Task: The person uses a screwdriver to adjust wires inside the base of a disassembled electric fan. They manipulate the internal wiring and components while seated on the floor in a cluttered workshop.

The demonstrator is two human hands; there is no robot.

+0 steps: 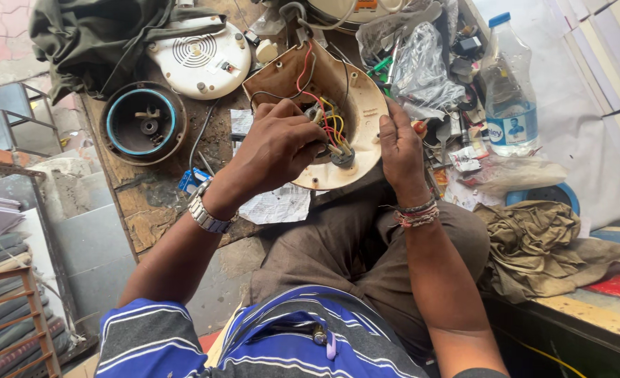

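Note:
A beige plastic appliance housing (357,105) lies open in front of me, its inside showing red, yellow and black wires (327,119) and a small dark round part (343,157). My left hand (275,147), with a metal watch on the wrist, reaches into the housing and its fingers are closed on the wires near the dark part. My right hand (401,150), with thread bands on the wrist, grips the right rim of the housing and steadies it; something orange shows at its thumb.
A worn wooden workbench (145,203) carries a black round casing with a blue ring (142,122), a white round cover (198,59), a dark cloth (93,35), crumpled plastic bags (422,70), a water bottle (509,84), small parts and papers. A brown rag (541,245) lies at right.

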